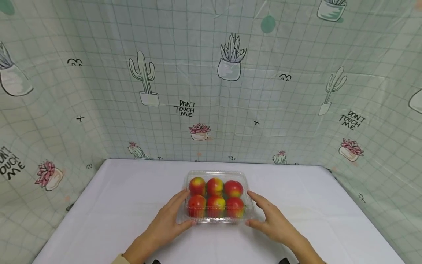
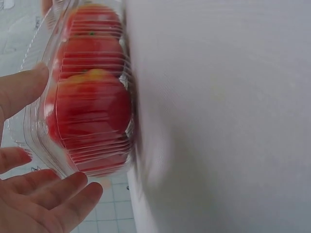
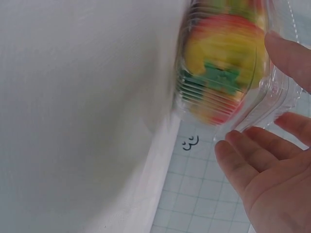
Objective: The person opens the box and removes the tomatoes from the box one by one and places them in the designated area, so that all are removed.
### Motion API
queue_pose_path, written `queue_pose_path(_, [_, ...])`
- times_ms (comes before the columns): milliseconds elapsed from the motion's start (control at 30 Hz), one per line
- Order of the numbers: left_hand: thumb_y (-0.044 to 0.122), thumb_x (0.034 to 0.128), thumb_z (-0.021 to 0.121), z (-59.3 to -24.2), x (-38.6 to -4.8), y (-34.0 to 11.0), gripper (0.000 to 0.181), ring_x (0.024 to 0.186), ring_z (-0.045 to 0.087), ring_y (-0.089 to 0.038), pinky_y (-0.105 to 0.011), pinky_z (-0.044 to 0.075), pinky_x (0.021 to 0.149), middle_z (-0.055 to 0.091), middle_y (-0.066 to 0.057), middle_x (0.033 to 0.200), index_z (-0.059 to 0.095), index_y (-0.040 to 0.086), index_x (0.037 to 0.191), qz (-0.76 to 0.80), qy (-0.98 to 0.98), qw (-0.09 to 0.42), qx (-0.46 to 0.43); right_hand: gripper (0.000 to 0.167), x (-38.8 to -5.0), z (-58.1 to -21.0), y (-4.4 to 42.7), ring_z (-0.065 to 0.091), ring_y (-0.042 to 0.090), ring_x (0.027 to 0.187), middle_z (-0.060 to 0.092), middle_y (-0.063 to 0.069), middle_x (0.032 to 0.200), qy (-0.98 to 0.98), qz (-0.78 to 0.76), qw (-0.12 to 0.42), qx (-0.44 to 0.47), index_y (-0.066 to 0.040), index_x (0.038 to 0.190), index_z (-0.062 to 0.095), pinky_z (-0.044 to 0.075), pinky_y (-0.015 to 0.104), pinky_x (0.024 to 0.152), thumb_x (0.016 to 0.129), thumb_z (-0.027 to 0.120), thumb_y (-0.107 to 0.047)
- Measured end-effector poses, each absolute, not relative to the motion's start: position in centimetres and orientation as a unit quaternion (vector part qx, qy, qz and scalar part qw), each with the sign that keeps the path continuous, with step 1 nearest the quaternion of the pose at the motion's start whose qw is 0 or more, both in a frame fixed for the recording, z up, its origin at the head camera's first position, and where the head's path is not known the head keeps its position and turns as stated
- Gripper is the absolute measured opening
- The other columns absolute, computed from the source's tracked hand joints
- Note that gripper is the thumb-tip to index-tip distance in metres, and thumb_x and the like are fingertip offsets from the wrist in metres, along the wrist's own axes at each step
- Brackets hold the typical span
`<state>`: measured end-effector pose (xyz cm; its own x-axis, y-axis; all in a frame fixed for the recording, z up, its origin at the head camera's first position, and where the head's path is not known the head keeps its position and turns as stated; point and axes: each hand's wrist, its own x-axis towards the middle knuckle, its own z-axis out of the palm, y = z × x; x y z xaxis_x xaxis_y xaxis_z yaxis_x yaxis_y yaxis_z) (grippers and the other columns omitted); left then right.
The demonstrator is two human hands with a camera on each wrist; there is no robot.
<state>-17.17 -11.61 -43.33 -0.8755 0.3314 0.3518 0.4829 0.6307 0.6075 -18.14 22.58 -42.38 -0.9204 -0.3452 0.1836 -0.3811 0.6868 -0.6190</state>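
A clear plastic clamshell box (image 1: 215, 220) sits on the white table, with several red-and-yellow apples (image 1: 215, 206) inside in two rows. My left hand (image 1: 166, 222) is at the box's left side, its fingers spread and thumb at the near left corner. In the left wrist view the thumb tip touches the rim, and fingertips lie by the side wall. At the right side is my right hand (image 1: 275, 220), index fingertip by the edge and thumb near the front corner. Its loosely bent fingers (image 3: 252, 155) are by the rim; firm contact is hard to tell.
A white cloth (image 1: 296, 190) covers the table, which ends at a back edge beyond the box. A pale grid-patterned curtain (image 1: 211, 88) with cactus drawings hangs behind and on both sides.
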Motion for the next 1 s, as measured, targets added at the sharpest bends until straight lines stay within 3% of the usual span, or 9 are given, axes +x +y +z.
queue_pose_path(433, [0.029, 0.0744, 0.083, -43.0, -16.6, -11.4, 0.085, 0.133, 0.04, -0.03, -0.047, 0.04, 0.103, 0.041, -0.01, 0.146, 0.04, 0.008, 0.145, -0.356, -0.902, 0.104, -0.221, 0.082, -17.5, -42.0, 22.8, 0.053, 0.032, 0.119, 0.045, 0.002, 0.144, -0.927, 0.315, 0.031, 0.202, -0.018, 0.147, 0.037, 0.045, 0.05, 0.097, 0.079, 0.078, -0.035])
queue_pose_path(767, [0.029, 0.0734, 0.084, -42.8, -16.4, -11.3, 0.085, 0.131, 0.043, -0.029, -0.044, 0.041, 0.102, 0.043, -0.01, 0.144, 0.041, 0.007, 0.144, -0.351, -0.904, 0.097, -0.226, 0.082, -17.0, -41.2, 23.0, 0.042, 0.023, 0.132, 0.044, -0.002, 0.145, -0.938, 0.282, 0.018, 0.2, -0.021, 0.148, 0.037, 0.039, 0.047, 0.105, 0.078, 0.079, -0.033])
queue_pose_path(1000, [0.03, 0.0739, 0.083, -42.4, -16.0, -11.4, 0.085, 0.13, 0.044, -0.032, -0.045, 0.043, 0.1, 0.043, -0.014, 0.144, 0.04, 0.005, 0.143, -0.339, -0.906, 0.095, -0.236, 0.081, -16.9, -41.0, 23.1, 0.043, 0.026, 0.131, 0.045, 0.002, 0.144, -0.935, 0.274, 0.025, 0.225, -0.015, 0.147, 0.038, 0.04, 0.048, 0.103, 0.079, 0.078, -0.033])
